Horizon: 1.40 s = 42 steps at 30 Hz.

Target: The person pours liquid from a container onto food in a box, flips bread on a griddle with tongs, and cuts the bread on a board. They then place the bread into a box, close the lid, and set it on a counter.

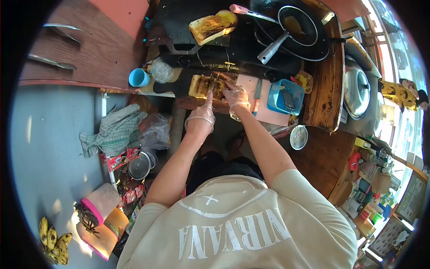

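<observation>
A browned, toasted slab of bread (202, 85) lies on a dark board (179, 87) at the counter's front edge. Both hands wear clear plastic gloves. My left hand (201, 117) reaches up from below, one finger stretched onto the near edge of the toast and holding it down. My right hand (236, 96) sits at the toast's right end, fingers curled around what looks like a thin knife (216, 82) laid across the toast. The handle is hidden in the glove.
A second toast (212, 26) lies on the black griddle (179, 18) behind. A pan (299, 28) sits to the right. A pink cutting board (273, 112) holds another knife (257, 95) beside a blue basket (286, 96). A blue cup (139, 77) stands at left, a checked cloth (114, 130) below it.
</observation>
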Tool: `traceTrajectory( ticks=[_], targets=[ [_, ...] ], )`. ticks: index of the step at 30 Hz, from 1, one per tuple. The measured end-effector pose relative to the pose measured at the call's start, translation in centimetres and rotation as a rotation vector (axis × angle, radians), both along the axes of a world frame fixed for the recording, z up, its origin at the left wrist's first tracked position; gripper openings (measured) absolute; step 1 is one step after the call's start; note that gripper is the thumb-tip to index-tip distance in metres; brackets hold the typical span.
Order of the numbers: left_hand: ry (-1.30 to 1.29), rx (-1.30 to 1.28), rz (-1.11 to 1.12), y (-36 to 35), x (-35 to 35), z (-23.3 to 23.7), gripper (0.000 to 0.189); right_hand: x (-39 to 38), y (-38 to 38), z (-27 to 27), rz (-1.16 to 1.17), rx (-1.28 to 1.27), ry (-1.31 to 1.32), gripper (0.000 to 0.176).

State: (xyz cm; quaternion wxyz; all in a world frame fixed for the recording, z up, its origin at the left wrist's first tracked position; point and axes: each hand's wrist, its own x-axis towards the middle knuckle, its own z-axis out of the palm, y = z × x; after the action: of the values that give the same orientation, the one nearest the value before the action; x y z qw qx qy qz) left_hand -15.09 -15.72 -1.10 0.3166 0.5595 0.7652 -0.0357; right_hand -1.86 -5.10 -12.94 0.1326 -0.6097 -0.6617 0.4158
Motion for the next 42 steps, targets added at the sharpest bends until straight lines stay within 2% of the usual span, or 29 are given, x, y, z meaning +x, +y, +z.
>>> traceTrajectory(
  ticks=[4,6,7,9,14,20,23,26,28,32,34,37,39,41,42],
  targets=[
    [-0.025,-0.005,0.015,-0.1,0.7,-1.8,0.079,-0.3,0.0,0.0,-0.031,-0.039,-0.023,0.043],
    [-0.031,-0.018,0.03,-0.7,1.3,-2.8,0.081,-0.2,-0.6,0.2,-0.013,0.121,0.001,0.044],
    [-0.027,-0.039,0.035,-0.8,1.6,-3.2,0.082,-0.4,-0.6,0.7,-0.01,0.116,-0.001,0.044],
    [-0.023,-0.061,0.038,-0.9,2.0,-4.1,0.083,-0.7,-0.6,1.9,-0.086,-0.079,0.036,0.044],
    [-0.026,-0.068,0.077,-1.6,2.7,-6.6,0.088,-0.6,-0.4,1.2,-0.069,-0.028,0.011,0.042],
    [-0.024,-0.084,0.037,-0.7,1.9,-4.9,0.088,-0.4,-0.5,-0.1,-0.045,-0.018,-0.026,0.042],
    [-0.003,-0.025,0.012,-0.8,1.7,-7.4,0.087,-0.3,-0.4,-0.3,-0.02,0.025,-0.039,0.044],
    [0.014,0.027,0.019,-0.9,2.2,-6.8,0.086,-0.2,0.0,0.7,0.01,-0.035,-0.01,0.047],
    [0.012,-0.181,0.053,-1.4,2.4,-4.5,0.086,0.0,0.1,0.7,0.001,-0.089,-0.029,0.047],
    [0.011,-0.12,0.066,-1.4,2.7,-6.8,0.088,0.5,-0.1,-2.8,0.09,0.054,0.004,0.047],
    [0.008,-0.044,0.082,-2.1,2.8,-6.5,0.087,0.1,0.0,1.0,-0.041,-0.091,0.017,0.048],
    [0.021,-0.082,0.055,-5.9,2.7,-4.3,0.082,-0.1,0.1,2.3,-0.121,-0.229,0.141,0.055],
    [0.028,-0.072,0.05,-8.9,2.1,-0.9,0.078,-0.4,-0.3,1.8,-0.137,-0.177,0.161,0.057],
    [0.03,-0.058,0.024,-9.4,0.3,0.5,0.075,-0.5,-0.5,1.7,-0.174,-0.121,0.176,0.059],
    [0.02,-0.03,0.155,-9.5,-1.0,0.7,0.073,-0.4,-1.1,1.9,-0.157,-0.1,0.177,0.058]
  ],
)
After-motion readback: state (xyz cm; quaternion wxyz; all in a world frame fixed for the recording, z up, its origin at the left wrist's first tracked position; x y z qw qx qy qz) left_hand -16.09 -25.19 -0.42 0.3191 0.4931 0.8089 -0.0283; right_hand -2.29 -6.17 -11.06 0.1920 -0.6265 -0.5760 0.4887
